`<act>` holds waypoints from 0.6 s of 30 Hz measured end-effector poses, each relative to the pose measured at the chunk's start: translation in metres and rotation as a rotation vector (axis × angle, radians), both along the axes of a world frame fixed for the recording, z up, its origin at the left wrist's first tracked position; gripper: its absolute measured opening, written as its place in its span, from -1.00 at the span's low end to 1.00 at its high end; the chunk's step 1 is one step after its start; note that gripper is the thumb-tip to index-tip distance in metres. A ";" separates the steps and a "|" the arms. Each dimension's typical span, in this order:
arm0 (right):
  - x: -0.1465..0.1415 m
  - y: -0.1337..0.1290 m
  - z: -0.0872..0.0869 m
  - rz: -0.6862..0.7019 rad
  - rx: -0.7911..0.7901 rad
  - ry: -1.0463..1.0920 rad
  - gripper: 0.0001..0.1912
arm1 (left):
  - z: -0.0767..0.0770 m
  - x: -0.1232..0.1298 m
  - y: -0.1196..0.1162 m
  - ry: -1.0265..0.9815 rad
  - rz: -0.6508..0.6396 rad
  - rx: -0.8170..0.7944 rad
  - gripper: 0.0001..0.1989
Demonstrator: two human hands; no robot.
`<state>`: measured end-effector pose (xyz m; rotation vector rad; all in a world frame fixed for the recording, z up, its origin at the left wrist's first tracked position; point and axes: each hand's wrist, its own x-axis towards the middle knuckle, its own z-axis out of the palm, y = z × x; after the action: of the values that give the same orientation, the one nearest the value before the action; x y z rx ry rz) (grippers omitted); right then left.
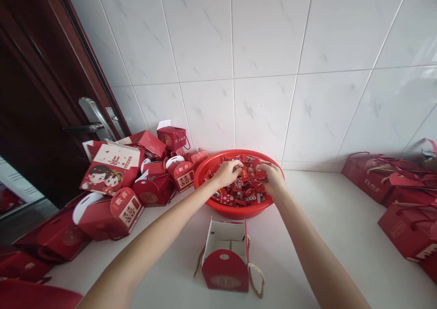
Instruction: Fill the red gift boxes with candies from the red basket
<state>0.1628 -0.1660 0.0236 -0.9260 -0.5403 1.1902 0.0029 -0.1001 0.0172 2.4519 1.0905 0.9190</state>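
Above basket (235,212) | shiny red packets (238,184) | left hand (228,173): grip unclear | right hand (274,178): pinching one

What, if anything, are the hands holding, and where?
The right hand holds a red packet by one edge; whether the left hand holds anything isn't clear.

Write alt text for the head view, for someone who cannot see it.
A person's left hand and right hand work over a red basket of wrapped packets, the right holding a red packet. In front stands an open red box with rope handles; more red boxes crowd both sides of the white counter.
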 end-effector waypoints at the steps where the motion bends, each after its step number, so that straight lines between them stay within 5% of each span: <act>1: 0.000 0.000 0.000 0.003 0.001 -0.001 -0.85 | 0.000 0.000 0.000 -0.012 -0.003 0.002 -0.82; 18: 0.000 -0.005 0.001 0.110 -0.046 -0.087 -0.78 | -0.001 -0.003 -0.001 -0.167 -0.092 0.023 -0.79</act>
<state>0.1629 -0.1707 0.0250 -1.0016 -0.6428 1.2692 -0.0005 -0.1006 0.0159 2.3714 0.9082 1.0895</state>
